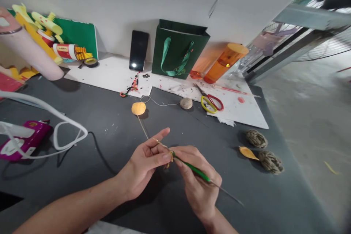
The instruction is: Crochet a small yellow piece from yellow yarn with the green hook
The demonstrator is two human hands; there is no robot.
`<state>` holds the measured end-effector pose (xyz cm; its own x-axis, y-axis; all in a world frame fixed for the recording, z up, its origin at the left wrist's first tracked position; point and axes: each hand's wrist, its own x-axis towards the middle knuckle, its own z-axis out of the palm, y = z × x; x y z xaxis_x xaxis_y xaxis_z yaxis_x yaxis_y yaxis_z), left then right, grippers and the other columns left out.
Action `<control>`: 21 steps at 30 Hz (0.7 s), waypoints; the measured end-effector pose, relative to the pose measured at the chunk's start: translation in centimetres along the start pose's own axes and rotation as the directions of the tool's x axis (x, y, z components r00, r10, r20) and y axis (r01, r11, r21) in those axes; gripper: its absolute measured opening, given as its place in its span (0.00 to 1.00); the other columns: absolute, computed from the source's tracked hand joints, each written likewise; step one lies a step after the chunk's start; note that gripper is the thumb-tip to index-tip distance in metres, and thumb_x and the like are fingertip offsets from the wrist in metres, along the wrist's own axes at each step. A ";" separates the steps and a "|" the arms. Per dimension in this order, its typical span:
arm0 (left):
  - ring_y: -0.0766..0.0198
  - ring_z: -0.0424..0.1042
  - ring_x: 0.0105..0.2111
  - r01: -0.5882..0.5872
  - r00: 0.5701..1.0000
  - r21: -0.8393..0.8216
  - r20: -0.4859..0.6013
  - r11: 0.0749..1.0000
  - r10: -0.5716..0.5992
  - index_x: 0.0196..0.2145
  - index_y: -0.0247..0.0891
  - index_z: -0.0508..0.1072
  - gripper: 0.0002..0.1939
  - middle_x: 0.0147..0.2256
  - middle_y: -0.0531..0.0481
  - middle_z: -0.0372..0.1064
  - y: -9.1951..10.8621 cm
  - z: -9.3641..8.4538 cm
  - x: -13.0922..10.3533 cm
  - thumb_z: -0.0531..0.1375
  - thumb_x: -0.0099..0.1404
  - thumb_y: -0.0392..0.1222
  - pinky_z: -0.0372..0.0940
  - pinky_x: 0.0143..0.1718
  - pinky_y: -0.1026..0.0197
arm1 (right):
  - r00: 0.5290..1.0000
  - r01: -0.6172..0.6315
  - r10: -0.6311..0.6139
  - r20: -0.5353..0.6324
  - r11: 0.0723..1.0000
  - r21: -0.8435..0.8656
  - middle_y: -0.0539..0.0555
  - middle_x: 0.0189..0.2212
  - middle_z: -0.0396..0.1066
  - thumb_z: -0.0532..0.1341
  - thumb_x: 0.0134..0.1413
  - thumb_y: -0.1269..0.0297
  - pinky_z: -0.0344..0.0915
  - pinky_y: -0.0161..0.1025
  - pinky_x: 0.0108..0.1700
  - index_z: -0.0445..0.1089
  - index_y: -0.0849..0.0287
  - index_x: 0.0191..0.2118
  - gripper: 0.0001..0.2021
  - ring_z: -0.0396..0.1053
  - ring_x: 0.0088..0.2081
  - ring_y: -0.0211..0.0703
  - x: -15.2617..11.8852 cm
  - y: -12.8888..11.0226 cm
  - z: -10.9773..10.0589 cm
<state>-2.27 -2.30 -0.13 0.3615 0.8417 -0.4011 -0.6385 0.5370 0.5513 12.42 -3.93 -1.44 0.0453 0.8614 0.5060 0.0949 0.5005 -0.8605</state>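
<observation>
My left hand [148,162] pinches a small piece of yellowish yarn work [171,154] between thumb and fingers, with its index finger stretched out. From that hand a thin strand runs up to a yellow yarn ball [138,108] on the grey table [115,135]. In my right hand [199,182] is a green-handled crochet hook [196,170], its tip end at the yarn work. A thin metal rod sticks out behind the handle toward the lower right. The hands almost touch. The hook's tip is hidden by the fingers and yarn.
A beige yarn ball [186,103] and scissors [211,101] lie ahead. Behind stand a phone [139,50], a green bag [179,51] and an orange bottle [226,63]. Two grey-green yarn bundles [257,139] sit right; a white cable [44,106] and magenta device [26,140] are left.
</observation>
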 end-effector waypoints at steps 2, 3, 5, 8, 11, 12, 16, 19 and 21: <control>0.74 0.69 0.28 0.035 0.999 -0.031 0.000 0.999 -0.035 0.50 0.44 0.80 0.30 0.26 0.58 0.74 0.0 0.0 0.1 0.77 0.49 0.36 0.61 0.37 0.66 | 0.994 -0.098 0.101 -0.028 0.989 0.112 0.50 0.38 0.82 0.65 0.61 0.75 0.75 0.39 0.40 0.80 0.46 0.45 0.14 0.78 0.38 0.42 -0.3 0.3 0.2; 0.73 0.70 0.28 0.045 0.999 -0.040 0.001 0.998 -0.045 0.50 0.44 0.80 0.30 0.26 0.58 0.75 0.0 -0.1 0.1 0.77 0.48 0.36 0.61 0.38 0.66 | 0.990 -0.128 0.135 -0.039 0.981 0.147 0.50 0.37 0.82 0.65 0.62 0.73 0.75 0.39 0.40 0.80 0.46 0.44 0.12 0.77 0.38 0.42 -0.4 0.5 0.3; 0.72 0.71 0.30 0.054 0.999 -0.045 0.006 0.998 -0.054 0.51 0.44 0.80 0.31 0.27 0.57 0.76 0.0 -0.1 0.1 0.77 0.48 0.36 0.61 0.39 0.65 | 0.983 -0.159 0.172 -0.069 0.974 0.163 0.50 0.36 0.82 0.64 0.63 0.71 0.74 0.38 0.39 0.80 0.47 0.43 0.10 0.77 0.37 0.41 -0.7 0.6 0.3; 0.69 0.74 0.32 0.053 0.998 -0.049 0.020 0.997 -0.052 0.51 0.44 0.80 0.31 0.27 0.57 0.76 0.0 0.0 0.1 0.77 0.48 0.36 0.62 0.42 0.63 | 0.974 -0.180 0.189 -0.124 0.980 0.083 0.51 0.34 0.81 0.64 0.63 0.70 0.72 0.36 0.33 0.79 0.50 0.44 0.09 0.76 0.34 0.40 -1.1 0.5 0.2; 0.66 0.77 0.34 0.048 0.998 -0.062 0.043 0.997 -0.045 0.50 0.45 0.80 0.30 0.26 0.57 0.76 0.0 0.0 0.1 0.77 0.48 0.35 0.63 0.44 0.61 | 0.973 -0.175 0.171 -0.156 0.985 -0.007 0.50 0.33 0.80 0.62 0.65 0.69 0.71 0.34 0.31 0.77 0.51 0.44 0.07 0.74 0.29 0.37 -1.4 0.4 -0.1; 0.66 0.76 0.34 0.043 0.998 -0.061 0.045 0.997 -0.040 0.50 0.44 0.80 0.30 0.26 0.58 0.75 0.0 0.0 0.1 0.77 0.48 0.35 0.63 0.45 0.61 | 0.974 -0.166 0.159 -0.162 0.986 -0.031 0.50 0.33 0.79 0.61 0.66 0.69 0.71 0.34 0.30 0.76 0.52 0.44 0.07 0.73 0.28 0.36 -1.4 0.3 -0.1; 0.69 0.73 0.32 0.029 0.999 -0.027 0.030 0.999 -0.028 0.51 0.45 0.80 0.31 0.26 0.58 0.74 0.0 -0.3 0.2 0.77 0.49 0.36 0.62 0.43 0.61 | 0.980 -0.122 0.098 -0.172 0.983 -0.135 0.50 0.32 0.78 0.59 0.67 0.68 0.71 0.34 0.29 0.74 0.54 0.43 0.06 0.73 0.26 0.35 -1.4 0.1 -0.2; 0.66 0.72 0.32 0.036 0.999 0.014 0.030 0.999 -0.036 0.53 0.45 0.79 0.32 0.27 0.56 0.74 -0.1 -0.5 0.3 0.77 0.48 0.38 0.61 0.44 0.58 | 0.975 -0.128 0.097 -0.202 0.980 -0.149 0.52 0.32 0.77 0.57 0.68 0.65 0.71 0.36 0.28 0.71 0.55 0.43 0.05 0.72 0.25 0.37 -1.4 0.1 -0.3; 0.66 0.71 0.32 0.041 0.999 0.023 0.033 0.999 -0.041 0.53 0.45 0.79 0.33 0.27 0.55 0.73 -0.1 -0.6 0.2 0.77 0.48 0.39 0.61 0.45 0.56 | 0.967 -0.169 0.145 -0.208 0.981 -0.099 0.52 0.32 0.77 0.56 0.69 0.63 0.72 0.38 0.28 0.69 0.56 0.43 0.06 0.73 0.25 0.38 -1.3 0.1 -0.3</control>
<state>-2.52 -2.18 -0.68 0.4101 0.8202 -0.3989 -0.6077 0.5719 0.5510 12.66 -5.02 -2.21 0.2642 0.8879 0.3766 0.1841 0.3368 -0.9234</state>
